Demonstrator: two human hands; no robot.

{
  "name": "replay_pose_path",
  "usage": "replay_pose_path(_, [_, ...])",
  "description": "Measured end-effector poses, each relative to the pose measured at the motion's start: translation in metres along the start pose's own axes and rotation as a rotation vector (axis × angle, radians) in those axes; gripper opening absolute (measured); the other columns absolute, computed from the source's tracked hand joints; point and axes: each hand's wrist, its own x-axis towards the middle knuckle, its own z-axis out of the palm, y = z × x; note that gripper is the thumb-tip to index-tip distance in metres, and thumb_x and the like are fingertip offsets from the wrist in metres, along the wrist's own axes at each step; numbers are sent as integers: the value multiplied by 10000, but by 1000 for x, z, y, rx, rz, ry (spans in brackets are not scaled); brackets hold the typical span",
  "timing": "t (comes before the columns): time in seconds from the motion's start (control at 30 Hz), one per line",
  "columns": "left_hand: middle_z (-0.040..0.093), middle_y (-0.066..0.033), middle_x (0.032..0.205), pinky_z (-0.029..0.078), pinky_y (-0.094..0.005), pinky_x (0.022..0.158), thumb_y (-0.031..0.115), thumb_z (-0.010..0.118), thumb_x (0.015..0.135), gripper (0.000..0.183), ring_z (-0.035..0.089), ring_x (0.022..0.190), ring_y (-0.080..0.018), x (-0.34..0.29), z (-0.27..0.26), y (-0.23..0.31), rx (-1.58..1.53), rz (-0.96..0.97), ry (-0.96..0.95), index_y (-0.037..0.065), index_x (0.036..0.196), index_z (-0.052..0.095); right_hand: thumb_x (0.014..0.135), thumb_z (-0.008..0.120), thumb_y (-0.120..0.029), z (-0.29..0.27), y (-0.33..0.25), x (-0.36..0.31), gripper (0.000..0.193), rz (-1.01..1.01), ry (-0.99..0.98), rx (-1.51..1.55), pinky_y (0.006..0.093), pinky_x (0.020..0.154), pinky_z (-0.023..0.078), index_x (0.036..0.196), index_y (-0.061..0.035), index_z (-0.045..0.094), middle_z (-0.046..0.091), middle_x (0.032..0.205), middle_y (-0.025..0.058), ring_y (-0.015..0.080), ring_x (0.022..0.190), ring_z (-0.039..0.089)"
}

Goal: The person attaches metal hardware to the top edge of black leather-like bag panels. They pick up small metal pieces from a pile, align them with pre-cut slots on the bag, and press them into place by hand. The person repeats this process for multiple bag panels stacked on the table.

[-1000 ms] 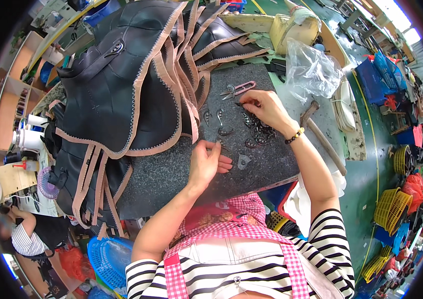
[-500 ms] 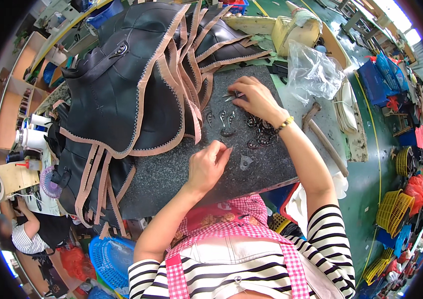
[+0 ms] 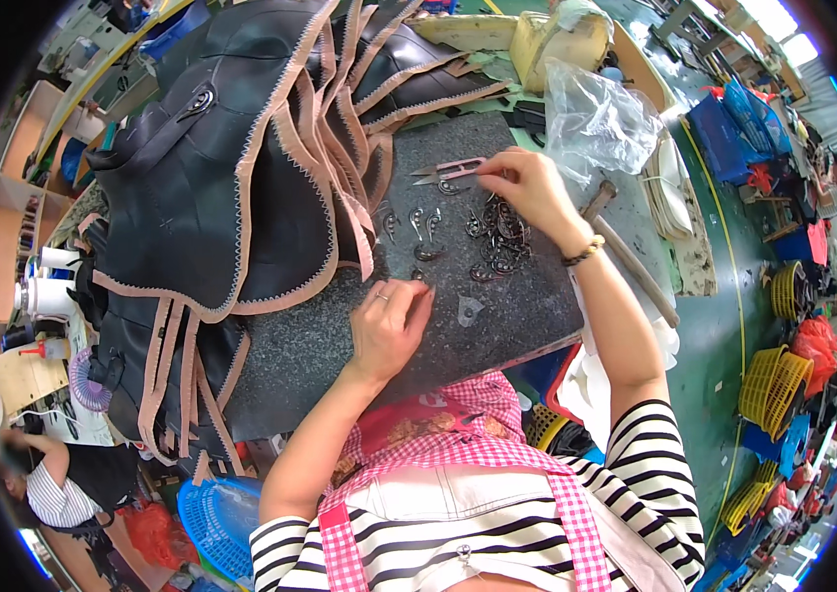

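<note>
My left hand, a ring on one finger, is closed over the dark worktop. Its fingertips pinch a small shiny metal fitting, mostly hidden. My right hand is half curled, thumb and forefinger apart, beside the handle end of pink-handled thread snips. The snips lie flat, blades pointing left. Several curved metal fittings are spread out between my hands, and a heap of more such fittings lies just below my right hand. A small clear plastic piece rests right of my left hand.
Black leather pieces with tan zigzag-cut edging are piled on the left. A clear plastic bag and a wooden-handled hammer lie at the right. Yellow baskets stand across the green floor. Another person works at lower left.
My right hand has drawn right, off the snips, which now show fully. My left hand has closed on a small fitting. The whole view has shifted slightly.
</note>
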Motion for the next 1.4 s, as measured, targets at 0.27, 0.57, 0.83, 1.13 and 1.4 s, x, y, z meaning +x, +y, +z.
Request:
replay_pose_path(0.27, [638, -53, 1135, 443, -375, 878, 90, 641, 832, 281, 575, 996, -244, 50, 23, 14, 223, 289, -190, 56, 1110, 658, 768, 756, -222, -10, -1, -78, 336, 152, -32, -5, 355, 741, 503, 1058, -65, 692, 623, 939, 118, 255, 776, 627])
replay_pose_path(0.57, [688, -65, 899, 444, -384, 821, 106, 638, 824, 157, 608, 907, -250, 84, 38, -4, 348, 261, -286, 62, 963, 694, 781, 717, -133, -15, -10, -86, 234, -78, -16, -136, 373, 831, 480, 1007, -75, 701, 615, 946, 81, 278, 930, 591])
replay_pose_path(0.83, [692, -112, 861, 478, -394, 802, 46, 690, 763, 220, 616, 860, -307, 89, 31, -21, 101, 92, -240, 36, 981, 711, 781, 700, -130, -7, 4, -49, 125, -251, -235, -79, 382, 818, 473, 871, -54, 659, 600, 909, 71, 287, 927, 566])
replay_pose_path(1.13, [673, -148, 943, 490, -397, 825, 13, 670, 764, 262, 620, 899, -323, 92, 33, -23, 117, -4, -248, 22, 1024, 699, 828, 650, -117, -10, -3, -65, 106, -237, -218, -260, 404, 788, 467, 836, -38, 581, 551, 873, 99, 304, 877, 555])
replay_pose_path(1.4, [671, -159, 831, 502, -405, 770, 122, 718, 769, 205, 635, 801, -334, 95, 42, -9, 174, -24, -176, 2, 935, 696, 870, 629, -84, -14, -4, -59, 100, -16, -151, 117, 339, 693, 495, 846, -2, 578, 651, 813, 106, 257, 754, 627])
